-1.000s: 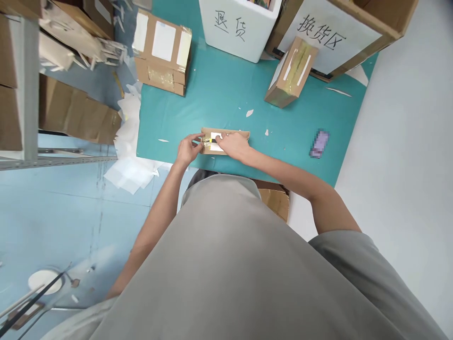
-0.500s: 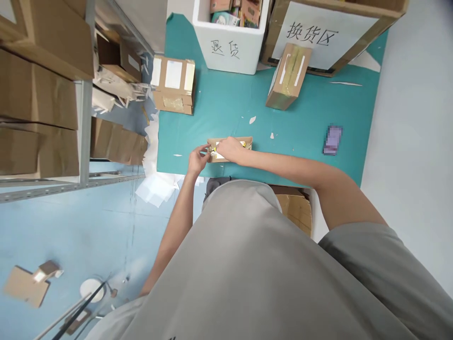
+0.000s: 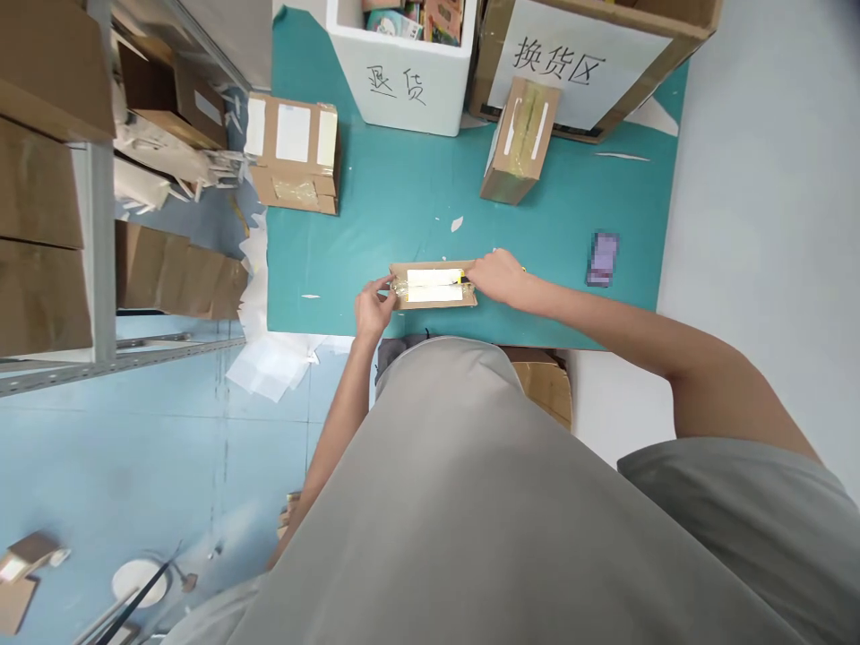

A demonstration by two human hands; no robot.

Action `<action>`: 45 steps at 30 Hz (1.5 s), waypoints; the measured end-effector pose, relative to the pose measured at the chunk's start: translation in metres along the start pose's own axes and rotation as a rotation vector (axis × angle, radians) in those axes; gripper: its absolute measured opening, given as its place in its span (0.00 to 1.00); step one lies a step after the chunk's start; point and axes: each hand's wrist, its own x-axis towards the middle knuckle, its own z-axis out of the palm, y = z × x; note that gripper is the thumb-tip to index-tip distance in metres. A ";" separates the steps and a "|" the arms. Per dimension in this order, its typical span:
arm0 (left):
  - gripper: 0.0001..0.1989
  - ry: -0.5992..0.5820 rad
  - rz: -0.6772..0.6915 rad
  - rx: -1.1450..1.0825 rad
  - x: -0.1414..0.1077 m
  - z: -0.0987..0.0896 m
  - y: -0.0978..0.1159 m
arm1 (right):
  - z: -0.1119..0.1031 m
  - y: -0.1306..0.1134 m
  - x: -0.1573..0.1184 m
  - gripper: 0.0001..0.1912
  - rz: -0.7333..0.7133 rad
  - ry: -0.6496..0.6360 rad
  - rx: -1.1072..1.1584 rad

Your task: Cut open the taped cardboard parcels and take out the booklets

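Observation:
A narrow cardboard box [image 3: 440, 303] with white labels and clear tape lies on the green table close to my body. At its left end my left hand [image 3: 374, 310] holds it steady, thumb and fingers on the edge. My right hand [image 3: 498, 276] is closed over the box's right end. It grips what looks like a yellow box cutter [image 3: 462, 276], mostly hidden by the fingers. The tool's yellow-and-black tip is at the taped seam between the labels, and another bit of yellow shows behind the hand.
A taped carton [image 3: 294, 152] stands at the table's left edge. Farther back are a white foam bin [image 3: 403, 81] of small packages, a big labelled carton [image 3: 584, 67] and a smaller box [image 3: 520, 143]. A purple blurred object [image 3: 603, 259] lies right. Shelves [image 3: 104, 224] with cartons line the left.
My right hand has slid rightward along the box, from its middle to its right end, uncovering the white labels. My left hand stays at the left end. The view has shifted right.

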 end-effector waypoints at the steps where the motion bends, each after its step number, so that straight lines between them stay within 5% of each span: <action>1: 0.23 0.008 -0.001 0.017 -0.002 0.004 0.005 | 0.002 0.001 -0.002 0.15 0.015 -0.006 -0.017; 7: 0.27 0.114 0.097 0.164 -0.005 0.025 0.034 | 0.012 -0.005 -0.008 0.18 0.019 -0.001 -0.054; 12: 0.38 -0.007 0.239 0.238 -0.001 0.043 0.047 | 0.017 -0.003 -0.025 0.18 0.049 -0.012 -0.005; 26: 0.42 -0.031 0.200 0.186 0.003 0.047 0.044 | 0.014 -0.003 -0.024 0.18 0.108 -0.067 0.038; 35: 0.44 -0.046 0.202 0.151 0.003 0.046 0.041 | 0.021 0.007 -0.042 0.22 0.164 0.008 0.101; 45: 0.45 -0.029 0.225 0.110 0.006 0.051 0.035 | 0.030 -0.001 -0.021 0.19 0.113 -0.014 0.049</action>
